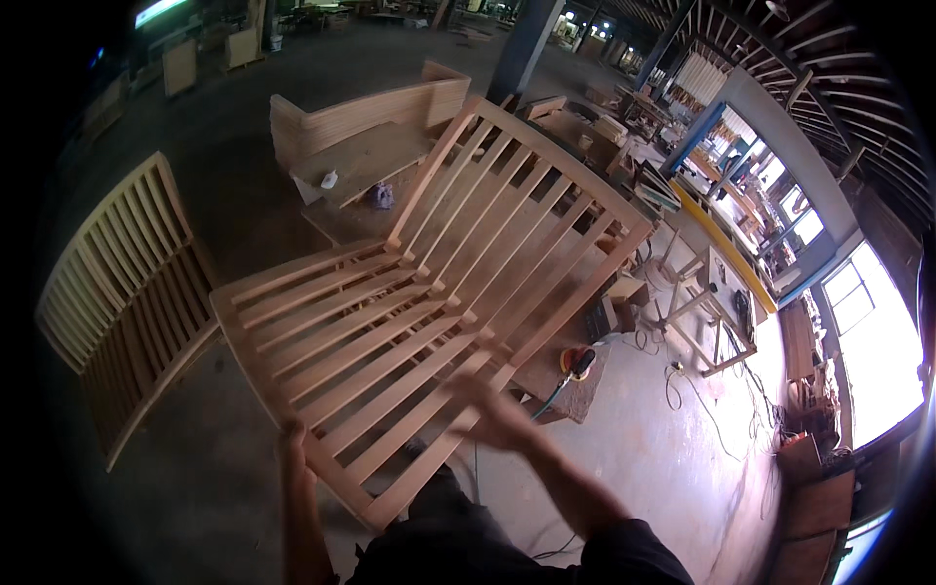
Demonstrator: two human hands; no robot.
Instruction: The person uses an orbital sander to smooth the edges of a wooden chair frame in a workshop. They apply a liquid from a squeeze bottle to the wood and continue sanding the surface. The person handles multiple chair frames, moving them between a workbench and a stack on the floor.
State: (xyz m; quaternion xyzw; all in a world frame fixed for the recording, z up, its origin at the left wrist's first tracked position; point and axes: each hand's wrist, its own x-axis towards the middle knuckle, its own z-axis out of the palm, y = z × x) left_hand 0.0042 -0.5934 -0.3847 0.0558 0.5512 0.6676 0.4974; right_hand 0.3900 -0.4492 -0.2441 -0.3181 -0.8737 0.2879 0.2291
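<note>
A wooden slatted chair frame (352, 394) is tilted in front of me, its slatted seat joined to a slatted back (624, 231) at the far side. My left hand (295, 452) grips the near left rail of the seat; its fingers are partly hidden behind the wood. Over the right-hand slats lies my right hand (495, 417), stretched out flat and slightly smeared by motion, with nothing held in it. Whether its palm touches the wood, I cannot tell. Beyond the frame's right edge, a round sander (577, 364) with a hose rests on a wooden surface.
Another slatted frame (127, 283) stands at the left. Behind the chair frame, a low bench (366, 161) carries a white bottle (330, 179). To the right are a wooden stand (717, 310), cables (697, 390) on the floor and boards near the window. A dark pillar (526, 49) rises behind.
</note>
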